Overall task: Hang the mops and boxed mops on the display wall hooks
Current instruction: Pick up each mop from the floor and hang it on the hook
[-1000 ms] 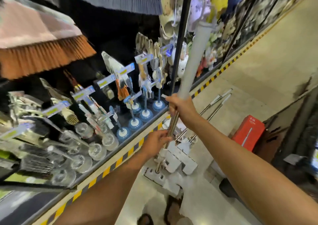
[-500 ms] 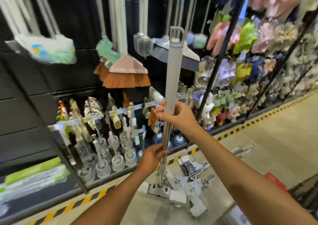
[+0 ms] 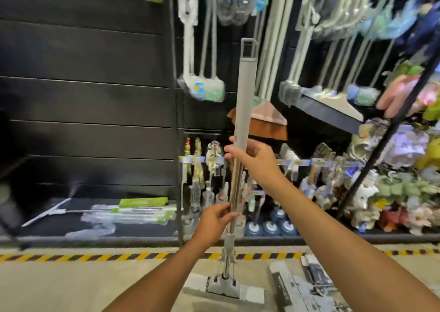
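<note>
The black display wall [image 3: 83,102] fills the left half of the view. Its slats are seen bare from the low shelf upward, so the open room for a long pole is judged to lie there. No hooks can be made out on it.

To the right of the black upright post [image 3: 174,97] the bay is crowded with hung brooms [image 3: 269,117] and dusters [image 3: 209,90]. Their heads hang just beside the top of the pole and could be snagged if the pole is swung that way.

The mop [image 3: 244,102] is held upright in front of that post, with its flat head [image 3: 223,286] down at the floor. It is judged stiff, light for its length and bottom-heavy. The grey sleeve should offer a surer hold than the polished metal shaft below it, which looks slippery.

Green packs [image 3: 142,202], possibly boxed mops, are laid flat on the low shelf, and more mops [image 3: 295,288] are left on the floor to the right, underfoot.

The pole is grasped by the right hand [image 3: 252,159] where sleeve meets metal, fingers curled round it. The shaft is gripped lower down by the left hand [image 3: 214,221], fingers and thumb closed on it.

The hanging loop [image 3: 248,48] at the top is small, so a careful lift onto a hook is called for.
</note>
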`<state>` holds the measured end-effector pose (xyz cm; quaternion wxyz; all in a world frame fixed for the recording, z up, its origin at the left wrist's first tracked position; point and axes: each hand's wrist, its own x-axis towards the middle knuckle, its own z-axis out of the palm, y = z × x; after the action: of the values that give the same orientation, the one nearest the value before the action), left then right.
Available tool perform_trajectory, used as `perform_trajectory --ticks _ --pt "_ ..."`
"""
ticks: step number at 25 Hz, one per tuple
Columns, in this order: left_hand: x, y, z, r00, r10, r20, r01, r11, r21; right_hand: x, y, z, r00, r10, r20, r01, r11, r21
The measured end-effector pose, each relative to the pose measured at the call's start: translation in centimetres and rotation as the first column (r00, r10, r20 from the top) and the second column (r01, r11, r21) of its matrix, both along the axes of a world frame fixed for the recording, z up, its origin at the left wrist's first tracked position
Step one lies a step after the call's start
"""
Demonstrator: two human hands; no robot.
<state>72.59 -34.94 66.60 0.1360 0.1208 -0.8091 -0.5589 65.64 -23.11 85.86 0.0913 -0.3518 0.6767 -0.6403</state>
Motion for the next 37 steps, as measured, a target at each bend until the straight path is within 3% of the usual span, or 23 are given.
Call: perform_trajectory --ticks 11,22,29,37 --pt "20.2 -19.0 3.4 0.924 0.379 -0.056 -0.382 0.919 -0.1 16.6 -21.8 2.4 0.948 0.317 0.021 -0.314 0.945 -0.092" --pt "36.6 -41.8 8.4 0.888 0.446 -0.112 -0.46 0.863 -0.211 31.6 -43.0 7.7 0.93 0.366 0.045 -0.35 0.915 -0.199" --pt "40.7 -53.3 10.5 0.855 0.501 -0.135 -0.518 0.812 -0.268 34.7 -55.7 9.7 0.898 0.434 0.073 -0.413 0.887 -0.206" --pt "35.5 -67.7 11.1 0.88 0.449 -0.157 -0.471 0.868 -0.159 29.5 -70.1 10.8 0.859 0.486 0.162 -0.434 0.858 -0.274"
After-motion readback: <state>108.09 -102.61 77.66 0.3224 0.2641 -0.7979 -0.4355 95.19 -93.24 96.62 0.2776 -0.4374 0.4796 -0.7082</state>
